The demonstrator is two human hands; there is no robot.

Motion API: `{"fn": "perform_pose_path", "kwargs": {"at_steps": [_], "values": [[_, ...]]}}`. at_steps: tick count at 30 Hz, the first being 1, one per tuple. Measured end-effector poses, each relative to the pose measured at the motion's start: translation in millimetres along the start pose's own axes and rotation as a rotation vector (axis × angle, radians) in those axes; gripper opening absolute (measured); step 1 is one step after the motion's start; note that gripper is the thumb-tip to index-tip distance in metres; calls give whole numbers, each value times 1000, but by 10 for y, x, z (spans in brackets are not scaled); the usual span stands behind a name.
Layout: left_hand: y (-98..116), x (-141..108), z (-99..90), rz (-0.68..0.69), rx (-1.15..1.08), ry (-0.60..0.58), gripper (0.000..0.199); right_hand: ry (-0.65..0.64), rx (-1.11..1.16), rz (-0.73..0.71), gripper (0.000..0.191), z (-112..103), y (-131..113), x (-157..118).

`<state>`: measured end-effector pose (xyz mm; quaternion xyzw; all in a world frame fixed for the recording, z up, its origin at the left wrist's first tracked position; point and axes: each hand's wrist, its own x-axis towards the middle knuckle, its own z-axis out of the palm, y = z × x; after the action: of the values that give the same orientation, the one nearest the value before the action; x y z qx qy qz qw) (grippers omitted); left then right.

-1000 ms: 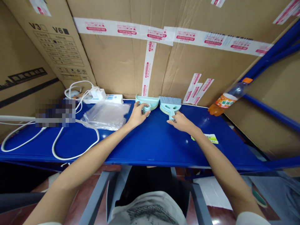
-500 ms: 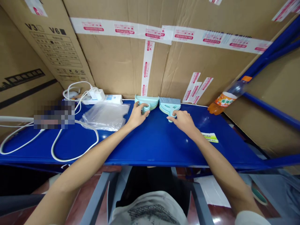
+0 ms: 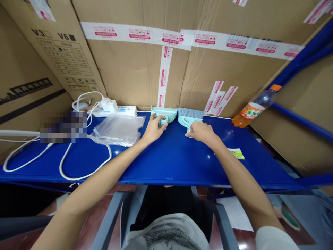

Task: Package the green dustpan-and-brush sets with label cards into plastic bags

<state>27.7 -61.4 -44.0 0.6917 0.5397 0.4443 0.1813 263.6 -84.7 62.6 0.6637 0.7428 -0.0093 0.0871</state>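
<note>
A stack of pale green and blue dustpans [image 3: 170, 114] lies against the cardboard at the back of the blue table. My left hand [image 3: 155, 127] is closed around the handle end of this stack, thumb and fingers on opposite sides. Just to its right are small hand brushes with pale blue heads and grey-blue bristles, stacked with bristles toward the cardboard. My right hand [image 3: 201, 132] grips the handle of the top hand brush [image 3: 191, 119], covering part of it. How many lie beneath is hard to make out.
Clear plastic bags [image 3: 118, 130] lie left of my left hand, near a white power strip [image 3: 127, 110] and white cables [image 3: 60, 163]. A bottle of orange drink [image 3: 256, 106] leans at the right. A green-and-white label [image 3: 236, 153] lies beside my right forearm. Cardboard [image 3: 135, 69] walls the back.
My right hand has closed further over the brush handle, and the top brush has shifted slightly, showing more bristles. My left hand stays at the dustpan handles. The view has moved a little.
</note>
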Motion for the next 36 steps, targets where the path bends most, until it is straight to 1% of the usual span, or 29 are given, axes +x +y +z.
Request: {"fn": "perform_pose_path", "kwargs": {"at_steps": [5, 7, 9, 14, 18, 24, 27, 31, 36], "values": [[21, -7, -7, -3, 7, -2, 38, 91, 7, 18, 32, 251, -16, -38], [27, -8, -9, -6, 17, -3, 38, 131, 23, 31, 28, 331, 5, -20], [23, -7, -6, 5, 25, -3, 37, 157, 32, 44, 25, 391, 39, 0], [0, -3, 18, 31, 29, 18, 33, 235, 75, 32, 25, 508, 110, -23], [1, -2, 31, 26, 46, 19, 35, 241, 73, -8, 21, 593, 108, -65], [-9, -1, 32, 41, 44, 30, 34, 258, 48, -46, 22, 639, 147, -24], [-8, -3, 36, 45, 46, 36, 32, 242, 42, -48, 18, 636, 199, -4], [-2, -6, 42, 39, 22, 34, 31, 254, 35, -34, 27, 651, 228, 16], [-2, -13, 40, 29, 26, 34, 33, 274, 53, -58, 32, 679, 232, 37]]}}
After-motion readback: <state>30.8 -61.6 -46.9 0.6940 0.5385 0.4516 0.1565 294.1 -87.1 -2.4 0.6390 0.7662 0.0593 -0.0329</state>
